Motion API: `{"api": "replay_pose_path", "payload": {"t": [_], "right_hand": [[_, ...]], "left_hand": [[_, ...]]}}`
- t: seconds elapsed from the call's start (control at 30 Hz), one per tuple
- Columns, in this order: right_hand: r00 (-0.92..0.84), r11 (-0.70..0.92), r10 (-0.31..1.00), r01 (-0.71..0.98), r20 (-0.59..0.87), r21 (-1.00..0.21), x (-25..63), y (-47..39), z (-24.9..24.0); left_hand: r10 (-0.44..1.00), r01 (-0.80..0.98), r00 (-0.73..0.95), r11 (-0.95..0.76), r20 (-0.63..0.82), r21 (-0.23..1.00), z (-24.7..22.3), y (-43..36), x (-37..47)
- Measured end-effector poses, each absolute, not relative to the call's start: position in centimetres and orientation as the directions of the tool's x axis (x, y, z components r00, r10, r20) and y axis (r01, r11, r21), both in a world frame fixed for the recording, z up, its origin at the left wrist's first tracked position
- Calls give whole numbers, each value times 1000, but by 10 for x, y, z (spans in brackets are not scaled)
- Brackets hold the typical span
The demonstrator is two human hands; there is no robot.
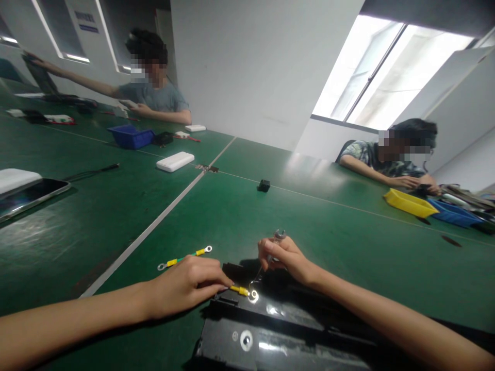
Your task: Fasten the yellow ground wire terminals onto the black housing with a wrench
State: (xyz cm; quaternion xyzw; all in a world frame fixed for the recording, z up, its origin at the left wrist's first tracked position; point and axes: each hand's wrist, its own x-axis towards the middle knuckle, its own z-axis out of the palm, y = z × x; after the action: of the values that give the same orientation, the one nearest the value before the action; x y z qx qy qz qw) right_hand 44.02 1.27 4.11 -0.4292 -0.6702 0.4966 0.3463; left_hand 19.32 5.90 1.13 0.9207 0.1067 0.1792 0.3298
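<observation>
My left hand (pixel 193 278) is closed, its thumb and fingers pinching a short yellow-sleeved cable with a ring terminal (pixel 243 291). The ring lies on the black case (pixel 294 335) in front of me. Above it, my right hand (pixel 284 256) is closed around a metal wrench (pixel 280 235). Its forked jaw sticks up past the fingers, while its thin lower end points down beside the ring terminal. A second cable (pixel 201 252), green with yellow sleeves and a ring at each end, lies on the table behind my left hand, which partly covers it.
On the green table (pixel 154 226) are a small black block (pixel 264 185), a white box (pixel 175 162), a blue bin (pixel 131 136) and a phone (pixel 34 196). Yellow (pixel 410 203) and blue trays stand at right. Two people sit across the table.
</observation>
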Motion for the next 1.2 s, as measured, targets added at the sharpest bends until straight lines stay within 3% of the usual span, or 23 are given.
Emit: {"api": "replay_pose_path", "payload": {"t": [1.2], "right_hand": [[-391, 142, 919, 212, 49, -967, 441, 13, 40]], "left_hand": [[317, 82, 912, -762, 259, 643, 12, 58, 193]]}}
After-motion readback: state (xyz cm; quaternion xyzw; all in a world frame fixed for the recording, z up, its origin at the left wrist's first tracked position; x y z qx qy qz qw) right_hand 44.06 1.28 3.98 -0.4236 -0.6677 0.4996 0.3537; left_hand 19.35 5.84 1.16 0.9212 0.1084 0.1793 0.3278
